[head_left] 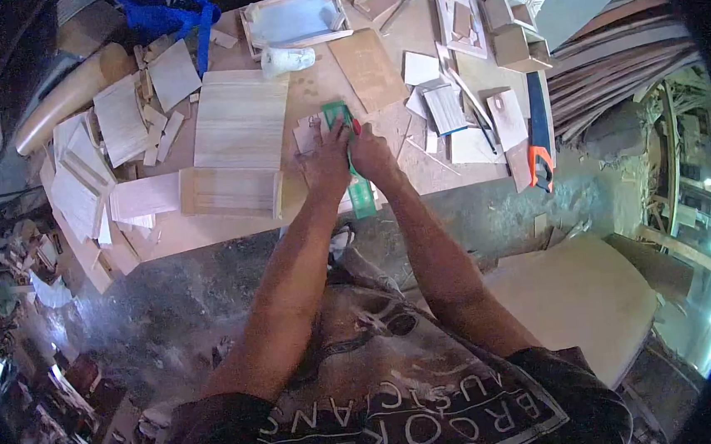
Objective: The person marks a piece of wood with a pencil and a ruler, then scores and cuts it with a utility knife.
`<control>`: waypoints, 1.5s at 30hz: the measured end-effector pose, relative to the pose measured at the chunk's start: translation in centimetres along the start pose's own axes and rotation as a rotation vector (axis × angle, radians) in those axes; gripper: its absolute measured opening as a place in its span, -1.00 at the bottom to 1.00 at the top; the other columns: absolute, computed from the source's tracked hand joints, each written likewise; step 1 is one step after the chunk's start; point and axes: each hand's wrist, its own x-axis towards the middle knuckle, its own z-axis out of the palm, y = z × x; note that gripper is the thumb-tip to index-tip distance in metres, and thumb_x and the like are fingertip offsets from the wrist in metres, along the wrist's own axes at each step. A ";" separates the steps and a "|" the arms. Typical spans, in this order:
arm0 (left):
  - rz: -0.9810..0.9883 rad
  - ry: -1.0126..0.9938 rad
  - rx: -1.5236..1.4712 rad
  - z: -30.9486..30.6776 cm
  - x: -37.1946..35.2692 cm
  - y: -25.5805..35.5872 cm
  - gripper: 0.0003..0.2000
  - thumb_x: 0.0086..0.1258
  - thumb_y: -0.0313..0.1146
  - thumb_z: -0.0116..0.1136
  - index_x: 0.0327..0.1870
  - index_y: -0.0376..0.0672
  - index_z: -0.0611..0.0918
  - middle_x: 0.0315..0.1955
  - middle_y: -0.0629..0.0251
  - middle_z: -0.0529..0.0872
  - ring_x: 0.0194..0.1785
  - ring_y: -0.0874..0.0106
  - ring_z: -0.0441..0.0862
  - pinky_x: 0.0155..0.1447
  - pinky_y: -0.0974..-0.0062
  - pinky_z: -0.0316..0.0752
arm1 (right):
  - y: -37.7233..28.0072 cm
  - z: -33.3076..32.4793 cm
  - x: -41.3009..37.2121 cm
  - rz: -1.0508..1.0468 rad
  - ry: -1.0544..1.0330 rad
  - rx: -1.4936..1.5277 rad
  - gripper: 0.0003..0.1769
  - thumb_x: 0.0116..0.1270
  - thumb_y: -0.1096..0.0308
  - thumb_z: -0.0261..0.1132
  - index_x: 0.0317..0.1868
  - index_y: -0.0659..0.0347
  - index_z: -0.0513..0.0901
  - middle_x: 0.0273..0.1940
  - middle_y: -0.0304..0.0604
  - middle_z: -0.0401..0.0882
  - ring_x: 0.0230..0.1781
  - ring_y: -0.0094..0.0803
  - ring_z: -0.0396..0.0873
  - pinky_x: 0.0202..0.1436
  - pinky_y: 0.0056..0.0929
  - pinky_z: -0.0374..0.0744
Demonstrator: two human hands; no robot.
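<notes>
My left hand [327,159] lies flat with its fingers spread, pressing on a green ruler [363,198] and the thin light wooden piece [308,134] under it. The ruler runs away from me, near the front edge of the table. Just right of it, my right hand [376,160] is closed round a small red tool [356,127] held against the ruler's right side. Most of this tool is hidden in the fist, so its exact kind does not show.
Wooden panels [240,118] and a shallow wooden box [232,192] lie left on the table [206,238]. A frame-like tray [293,18] and white bundle [287,60] sit at the back. Right are small boards [444,108] and a handsaw [538,116] with orange handle.
</notes>
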 end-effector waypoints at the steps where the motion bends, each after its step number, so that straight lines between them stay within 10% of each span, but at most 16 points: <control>1: 0.004 -0.005 0.000 0.0 -0.2 0.2 -0.39 0.33 -0.31 0.15 0.43 0.23 0.29 0.56 0.61 -0.01 0.60 0.21 -0.08 0.26 -0.50 0.23 | 0.4 0.4 -0.2 0.091 -0.026 0.054 -0.67 0.38 0.30 0.07 -0.05 0.42 0.29 -0.35 0.51 0.58 -0.27 0.43 0.60 -0.18 0.25 0.57; 8: 0.053 0.048 -0.038 0.7 0.0 -0.4 -0.34 0.21 -0.37 0.25 0.40 0.09 0.33 0.54 0.52 0.07 0.58 0.08 -0.04 0.23 -0.50 0.25 | -0.1 -0.2 -4.6 0.257 -0.076 0.063 -0.64 0.35 0.28 0.12 -0.06 0.41 0.28 -0.37 0.50 0.58 -0.25 0.42 0.60 -0.18 0.25 0.56; 16: 0.056 0.045 0.024 0.5 -0.1 -0.3 -0.27 0.20 -0.36 0.25 0.46 0.11 0.26 0.56 0.53 0.03 0.60 0.10 -0.08 0.21 -0.48 0.30 | 1.3 -1.2 -1.6 -0.109 0.116 0.014 -0.70 0.41 0.30 0.06 -0.14 0.46 0.35 -0.47 0.41 0.57 -0.40 0.39 0.60 -0.36 0.19 0.58; 34: 0.141 0.153 -0.090 1.8 0.3 -0.9 -0.41 0.29 -0.35 0.19 0.38 0.07 0.33 0.55 0.54 0.04 0.58 0.04 -0.01 0.23 -0.37 0.38 | -1.5 -0.5 -5.4 0.260 -0.062 0.007 -0.69 0.29 0.40 0.09 -0.10 0.54 0.33 -0.33 0.52 0.58 -0.26 0.37 0.64 -0.16 0.17 0.61; 45: 0.023 -0.084 -0.013 -1.7 -0.3 0.4 0.01 -0.12 -0.19 0.58 0.45 0.10 0.22 0.56 0.54 0.01 0.58 0.02 -0.04 0.33 -0.32 0.33 | -0.7 0.1 -10.2 0.392 -0.119 0.082 -0.67 0.32 0.34 0.10 -0.04 0.42 0.32 -0.30 0.50 0.59 -0.20 0.43 0.60 -0.11 0.26 0.57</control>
